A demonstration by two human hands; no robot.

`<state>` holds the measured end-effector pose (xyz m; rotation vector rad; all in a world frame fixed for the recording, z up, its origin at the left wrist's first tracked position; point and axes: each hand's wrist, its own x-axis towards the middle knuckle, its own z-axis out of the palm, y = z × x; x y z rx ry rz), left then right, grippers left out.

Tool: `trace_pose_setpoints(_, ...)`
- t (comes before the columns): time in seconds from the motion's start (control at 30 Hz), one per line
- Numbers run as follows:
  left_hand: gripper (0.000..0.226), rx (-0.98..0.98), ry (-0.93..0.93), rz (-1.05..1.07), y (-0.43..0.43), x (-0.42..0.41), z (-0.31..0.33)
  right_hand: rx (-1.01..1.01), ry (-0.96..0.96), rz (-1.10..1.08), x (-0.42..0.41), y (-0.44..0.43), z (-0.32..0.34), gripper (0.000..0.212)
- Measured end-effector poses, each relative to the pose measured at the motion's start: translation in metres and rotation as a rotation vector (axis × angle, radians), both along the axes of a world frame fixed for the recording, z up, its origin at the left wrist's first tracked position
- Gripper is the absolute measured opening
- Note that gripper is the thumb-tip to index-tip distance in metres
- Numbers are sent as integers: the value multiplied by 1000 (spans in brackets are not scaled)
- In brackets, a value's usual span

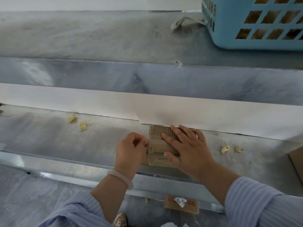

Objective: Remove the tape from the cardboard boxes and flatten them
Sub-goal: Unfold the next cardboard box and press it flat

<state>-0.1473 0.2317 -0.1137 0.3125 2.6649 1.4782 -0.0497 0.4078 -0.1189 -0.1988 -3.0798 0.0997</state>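
Where the left hand [131, 149] meets the cardboard box [155, 149], its curled fingers pinch the box's left edge; whether tape lies between them cannot be told. Right hand [188, 148]: fingers straight and spread, pressing flat on the box top. Box: near the front edge of the bench [65, 141], its far side against a white strip [98, 102] running across the bench. Pale bracelet [120, 178]: left wrist. Crumpled yellowish scraps [71, 118]: two left of the box, two right. Blue basket [246, 41]: far right corner. Labelled cardboard piece [181, 204]: floor, below the front edge.
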Motion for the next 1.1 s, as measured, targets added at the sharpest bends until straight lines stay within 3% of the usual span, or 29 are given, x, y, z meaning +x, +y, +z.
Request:
trace_pose_setpoints(0.13, 11, -146, 389, -298, -22, -3, -11, -14, 13, -4, 1, -1, 0, 60)
trace_pose_setpoints(0.2, 15, -136, 439, -355, -29, -4, -14, -11, 17, -1, 2, -2, 1, 60)
trace_pose_setpoints(0.27, 15, -99, 345, -344, -30, -5, -9, -12, 29, 5, 3, -2, 2, 59)
trace_pose_setpoints(0.4, 8, -22, -182, -335, -21, -20, 11, -42, 39, 23, 8, -2, 6, 58)
trace_pose_setpoints(0.47, 2, 42, -298, -320, -12, -30, 16, -64, 46, 31, 11, -3, 7, 57)
trace_pose_setpoints(0.6, 26, -120, -268, -433, 8, -41, 13, -75, 66, 35, 13, -7, 6, 56)
trace_pose_setpoints(0.7, 13, -257, -201, -446, 20, -46, 12, -78, 62, 32, 14, -6, 4, 57)
trace_pose_setpoints(0.87, 30, -404, -137, -445, 21, -59, 17, -81, 67, 34, 14, -6, 4, 57)
trace_pose_setpoints(0.97, 23, -478, -34, -487, 24, -61, 27, -85, 74, 39, 14, -6, 4, 56)
trace_pose_setpoints(1.1, 25, -731, 183, -613, 34, -63, 44, -89, 86, 45, 13, -6, 4, 56)
